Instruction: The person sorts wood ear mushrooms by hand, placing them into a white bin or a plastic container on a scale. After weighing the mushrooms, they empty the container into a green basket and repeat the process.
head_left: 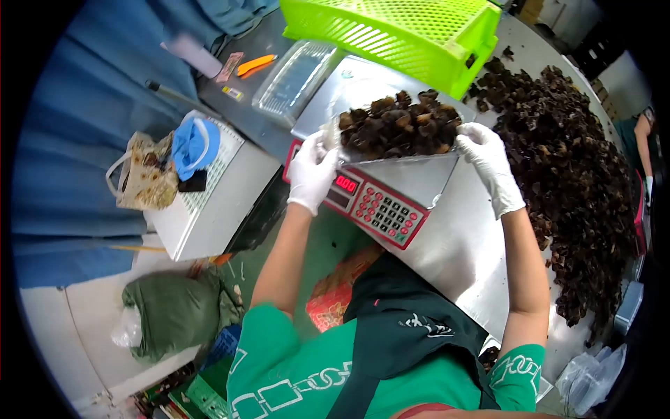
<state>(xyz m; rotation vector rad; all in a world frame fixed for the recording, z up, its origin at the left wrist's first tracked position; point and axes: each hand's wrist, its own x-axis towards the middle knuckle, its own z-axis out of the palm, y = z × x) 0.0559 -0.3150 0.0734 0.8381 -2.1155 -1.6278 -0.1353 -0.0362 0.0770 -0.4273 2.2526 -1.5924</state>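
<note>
A clear plastic container filled with dark brown dried pieces (pixel 401 126) is held over a red-framed digital scale (pixel 377 209). My left hand (pixel 313 170), in a white glove, pinches the container's left edge. At its right edge, my right hand (pixel 490 164), also gloved in white, grips the rim between thumb and fingers. The scale's display shows red digits that read 0.00. Part of the metal scale plate is hidden under the container.
A bright green plastic crate (pixel 398 35) stands behind the scale. Dark dried pieces (pixel 572 174) form a large heap on the metal table at the right. Left of the scale are an empty clear container (pixel 294 80) and an orange cutter (pixel 256 65). Another person's arm (pixel 643 143) shows far right.
</note>
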